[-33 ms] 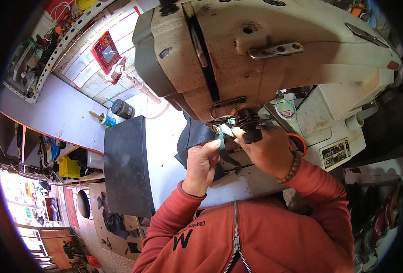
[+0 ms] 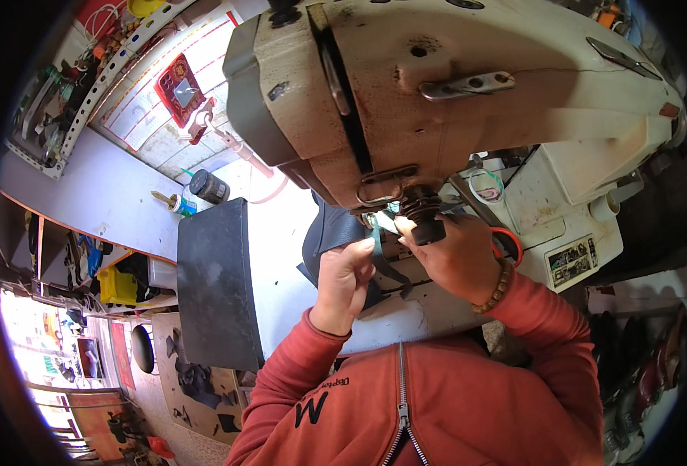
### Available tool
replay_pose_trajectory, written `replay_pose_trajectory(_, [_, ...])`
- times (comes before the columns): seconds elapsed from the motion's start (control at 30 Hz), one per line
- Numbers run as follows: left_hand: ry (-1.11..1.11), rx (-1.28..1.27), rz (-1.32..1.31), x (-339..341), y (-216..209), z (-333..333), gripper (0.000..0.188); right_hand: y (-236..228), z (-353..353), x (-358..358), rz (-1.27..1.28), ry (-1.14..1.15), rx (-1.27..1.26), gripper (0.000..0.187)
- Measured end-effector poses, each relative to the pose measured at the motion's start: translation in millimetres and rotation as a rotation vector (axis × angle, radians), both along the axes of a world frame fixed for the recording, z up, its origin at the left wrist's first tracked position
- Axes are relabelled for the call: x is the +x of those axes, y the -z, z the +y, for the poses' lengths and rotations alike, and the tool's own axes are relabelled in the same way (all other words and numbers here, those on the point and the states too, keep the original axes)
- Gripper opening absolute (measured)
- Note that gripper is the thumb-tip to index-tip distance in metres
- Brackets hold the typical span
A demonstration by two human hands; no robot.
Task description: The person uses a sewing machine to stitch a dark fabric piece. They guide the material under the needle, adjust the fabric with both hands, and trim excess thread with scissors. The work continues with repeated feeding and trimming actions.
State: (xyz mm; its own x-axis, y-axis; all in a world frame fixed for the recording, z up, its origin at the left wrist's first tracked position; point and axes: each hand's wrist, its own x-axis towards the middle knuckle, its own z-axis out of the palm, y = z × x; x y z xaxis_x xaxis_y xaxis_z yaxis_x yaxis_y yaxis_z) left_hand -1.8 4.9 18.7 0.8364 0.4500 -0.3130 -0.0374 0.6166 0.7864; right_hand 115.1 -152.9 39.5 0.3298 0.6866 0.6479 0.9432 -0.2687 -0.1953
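Note:
A large off-white sewing machine point(image 2: 468, 109) fills the upper middle, its head over the work. Beneath it lies a black leather piece point(image 2: 336, 225), curving down toward me. My left hand point(image 2: 343, 283) is closed on this leather piece, thumb on top near the machine's foot area. A thin dark green strip point(image 2: 390, 268) hangs between my two hands. My right hand point(image 2: 464, 252) is curled at the right of the stitching area, behind a dark knob with a spring point(image 2: 427, 225). That knob covers part of its fingers, and what they pinch is hidden. The needle is out of sight.
A black flat board point(image 2: 215, 283) lies on the white table to my left. Behind it stand a dark jar point(image 2: 209, 186) and a small blue-white tin point(image 2: 180, 203). A phone in a red case point(image 2: 180, 89) sits on a stand. Red-handled scissors point(image 2: 508, 245) lie beside my right wrist.

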Motion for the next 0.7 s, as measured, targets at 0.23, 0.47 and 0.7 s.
replay_pose_trajectory(0.23, [0.028, -0.081, -0.012, 0.9, 3.3, 2.1, 0.027, 2.6, -0.2, 1.5, -0.064, -0.023, 0.034, 0.023])
replay_pose_trajectory(0.47, [0.003, 0.042, -0.001, 0.9, 8.5, 2.2, 0.022, 3.0, 3.1, -0.1, -0.034, -0.041, 0.04, 0.025])
replay_pose_trajectory(0.7, [-0.071, 0.057, -0.079, 7.3, 7.3, 0.8, 0.021, 2.0, 0.5, -3.2, -0.004, -0.023, -0.028, 0.026])
